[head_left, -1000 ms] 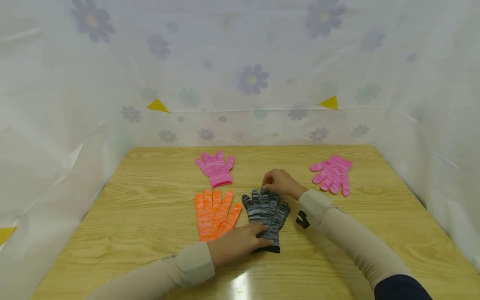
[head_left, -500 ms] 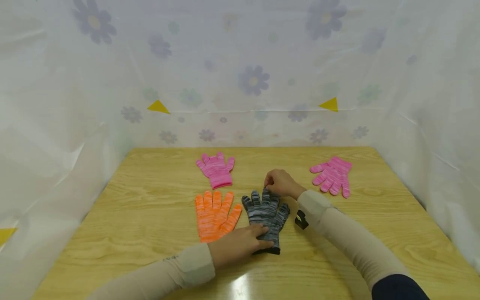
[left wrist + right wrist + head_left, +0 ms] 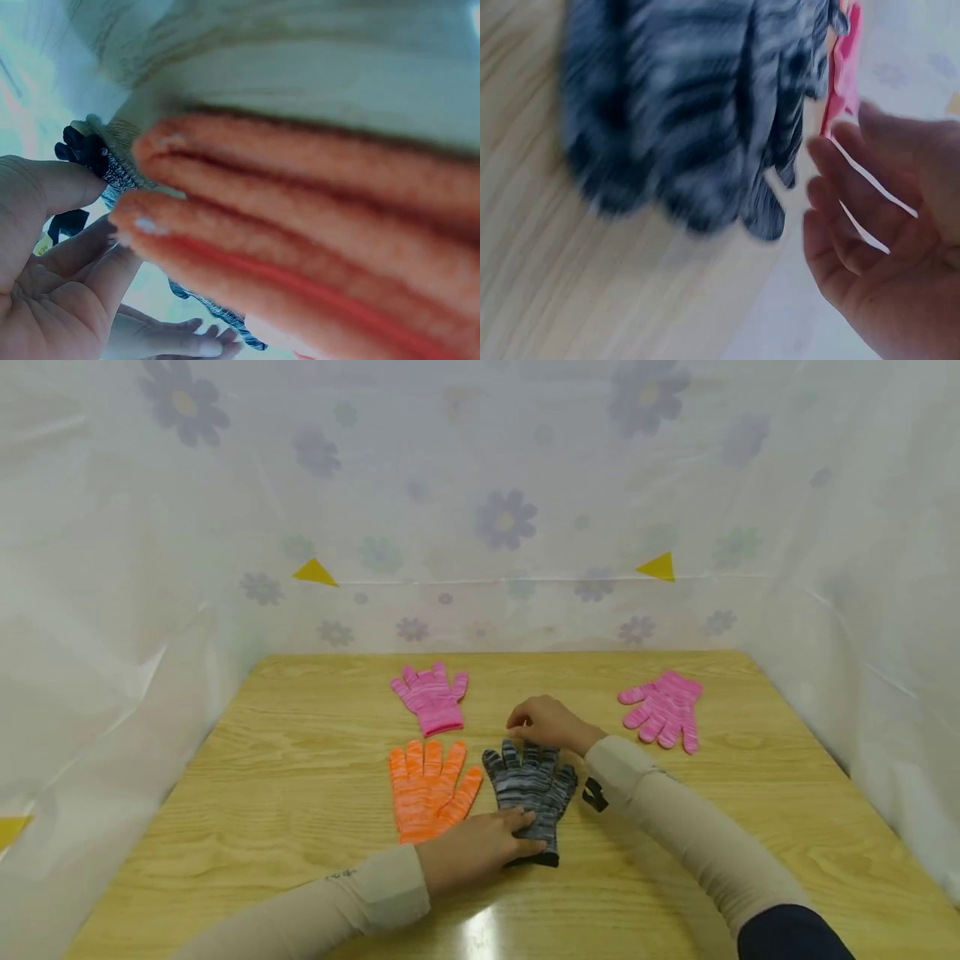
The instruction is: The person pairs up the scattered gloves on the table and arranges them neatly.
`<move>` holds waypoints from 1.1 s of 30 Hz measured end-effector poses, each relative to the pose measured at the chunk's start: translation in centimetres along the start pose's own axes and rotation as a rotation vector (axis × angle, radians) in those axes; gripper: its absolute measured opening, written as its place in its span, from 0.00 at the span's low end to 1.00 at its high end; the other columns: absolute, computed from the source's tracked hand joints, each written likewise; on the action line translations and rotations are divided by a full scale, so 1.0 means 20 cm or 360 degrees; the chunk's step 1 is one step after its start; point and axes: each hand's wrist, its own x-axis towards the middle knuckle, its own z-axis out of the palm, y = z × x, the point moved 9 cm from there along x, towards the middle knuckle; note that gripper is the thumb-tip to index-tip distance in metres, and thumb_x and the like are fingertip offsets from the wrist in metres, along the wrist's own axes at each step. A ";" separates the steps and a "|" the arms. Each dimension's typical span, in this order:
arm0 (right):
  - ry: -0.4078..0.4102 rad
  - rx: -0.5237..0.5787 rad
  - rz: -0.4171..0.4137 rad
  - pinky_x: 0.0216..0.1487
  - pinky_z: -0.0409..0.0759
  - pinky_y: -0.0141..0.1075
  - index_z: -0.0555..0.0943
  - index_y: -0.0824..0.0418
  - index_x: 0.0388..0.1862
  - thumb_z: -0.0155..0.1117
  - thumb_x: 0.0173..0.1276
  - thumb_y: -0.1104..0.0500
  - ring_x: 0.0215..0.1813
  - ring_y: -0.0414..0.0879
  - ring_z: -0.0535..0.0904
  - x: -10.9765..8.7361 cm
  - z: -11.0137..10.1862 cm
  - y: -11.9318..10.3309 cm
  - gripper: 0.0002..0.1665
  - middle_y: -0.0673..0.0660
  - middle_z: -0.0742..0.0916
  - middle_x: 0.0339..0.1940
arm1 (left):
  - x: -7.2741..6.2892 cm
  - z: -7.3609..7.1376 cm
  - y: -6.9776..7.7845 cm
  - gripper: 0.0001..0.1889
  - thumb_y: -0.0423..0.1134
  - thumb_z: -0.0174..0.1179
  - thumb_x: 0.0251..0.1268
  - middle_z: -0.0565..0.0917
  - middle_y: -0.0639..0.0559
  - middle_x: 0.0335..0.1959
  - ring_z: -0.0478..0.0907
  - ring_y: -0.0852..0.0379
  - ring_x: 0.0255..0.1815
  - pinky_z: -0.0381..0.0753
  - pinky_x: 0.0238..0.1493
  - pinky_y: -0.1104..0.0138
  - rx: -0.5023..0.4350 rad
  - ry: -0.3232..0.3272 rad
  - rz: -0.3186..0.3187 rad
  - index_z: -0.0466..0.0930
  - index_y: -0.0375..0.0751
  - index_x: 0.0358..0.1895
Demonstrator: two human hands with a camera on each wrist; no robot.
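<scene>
A dark grey striped knit glove [image 3: 528,785] lies on the wooden table, finger ends pointing away and black cuff toward me. My left hand [image 3: 476,852] rests on its lower part near the cuff, fingers stretched out. At the far end, my right hand [image 3: 551,724] hovers by the glove's fingertips. The right wrist view shows that hand [image 3: 889,217] with loosely bent fingers and nothing between them, beside the glove's fingers [image 3: 690,127]. An orange knit glove [image 3: 427,789] lies left of the grey one, its lower end behind my left hand; its fingers fill much of the left wrist view.
Two pink knit gloves lie farther back: one pink glove [image 3: 432,697] behind the orange one, another pink glove [image 3: 665,710] at the right. A flower-patterned sheet [image 3: 450,510] hangs behind the table, with white sheeting along both sides.
My right hand has let go of a finger of the grey glove and shifted left along its fingertips. My left hand stays in place on the glove.
</scene>
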 end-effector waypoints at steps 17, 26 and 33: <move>-0.0046 -0.0113 0.0003 0.38 0.82 0.39 0.84 0.61 0.34 0.66 0.64 0.62 0.34 0.45 0.80 0.06 0.07 -0.02 0.03 0.52 0.85 0.32 | 0.00 0.02 0.00 0.21 0.41 0.56 0.68 0.74 0.45 0.64 0.75 0.50 0.61 0.80 0.54 0.67 0.0012 0.0012 0.0014 0.74 0.56 0.64; -0.0311 -0.0009 -0.0332 0.43 0.81 0.34 0.85 0.60 0.45 0.64 0.67 0.59 0.39 0.42 0.81 0.11 0.16 -0.18 0.10 0.53 0.87 0.40 | -0.01 0.01 0.00 0.21 0.40 0.56 0.68 0.74 0.46 0.65 0.74 0.51 0.63 0.80 0.55 0.67 -0.0003 0.0017 -0.0007 0.75 0.57 0.64; -0.0383 0.0064 -0.0250 0.36 0.78 0.30 0.83 0.56 0.34 0.67 0.64 0.58 0.32 0.37 0.77 0.15 0.20 -0.15 0.03 0.48 0.84 0.31 | 0.00 0.01 0.00 0.21 0.40 0.57 0.67 0.74 0.47 0.64 0.74 0.52 0.63 0.78 0.57 0.67 0.0000 0.0030 -0.0011 0.75 0.57 0.63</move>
